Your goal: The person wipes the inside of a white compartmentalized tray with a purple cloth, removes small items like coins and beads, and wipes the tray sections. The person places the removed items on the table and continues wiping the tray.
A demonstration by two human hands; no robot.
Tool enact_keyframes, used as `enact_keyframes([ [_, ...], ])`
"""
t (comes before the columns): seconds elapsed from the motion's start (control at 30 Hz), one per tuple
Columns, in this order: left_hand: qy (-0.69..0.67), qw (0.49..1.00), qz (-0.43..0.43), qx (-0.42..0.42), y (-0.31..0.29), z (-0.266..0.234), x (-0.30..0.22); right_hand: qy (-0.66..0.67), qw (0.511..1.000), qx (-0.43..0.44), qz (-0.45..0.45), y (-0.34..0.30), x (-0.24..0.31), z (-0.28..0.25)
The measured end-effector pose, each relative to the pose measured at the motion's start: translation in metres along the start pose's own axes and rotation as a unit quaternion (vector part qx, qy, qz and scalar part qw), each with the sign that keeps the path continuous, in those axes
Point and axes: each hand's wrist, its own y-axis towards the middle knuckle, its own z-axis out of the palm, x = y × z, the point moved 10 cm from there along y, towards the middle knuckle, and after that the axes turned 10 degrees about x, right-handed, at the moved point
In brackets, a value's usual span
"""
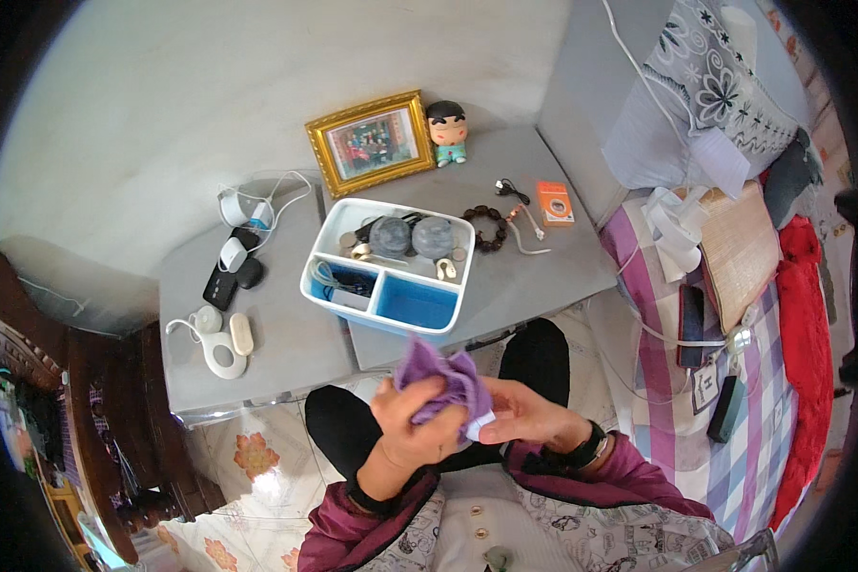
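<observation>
Above my lap, my left hand [408,426] is closed around a bunched purple cloth [440,374]. My right hand [534,414] meets it from the right, its thumb and fingers on a small white piece [480,425] at the cloth's lower edge. Whether that piece is a tag or a separate object wrapped in the cloth, I cannot tell. Just beyond my hands stands a white and blue divided box [372,263]. Its far section holds two round grey objects [389,236] and small items; a coiled cable [322,275] lies in the near left section.
On the grey tabletop [286,353] are a gold picture frame [326,162], a cartoon figurine [448,138], a beaded bracelet [501,233], an orange packet [555,204], chargers with cables [233,254] and a white handheld device [221,355]. A bed with phones [691,324] is at right.
</observation>
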Motion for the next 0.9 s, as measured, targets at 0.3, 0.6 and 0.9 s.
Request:
enact_keyframes([
  [0.3, 0.209, 0.915, -0.345, -0.019, -0.061, -0.054, 0.200, -0.340, 0.928, -0.029, -0.150, 0.061, 0.103, -0.001],
  [0.6, 0.265, 0.895, -0.359, 0.017, -0.104, -0.040, 0.230, -0.622, 0.771, -0.099, -0.089, 0.101, 0.108, -0.021],
  [0.9, 0.239, 0.902, -0.360, 0.003, -0.100, -0.041, 0.226, -0.747, 0.642, -0.166, -0.045, 0.098, 0.096, -0.016],
])
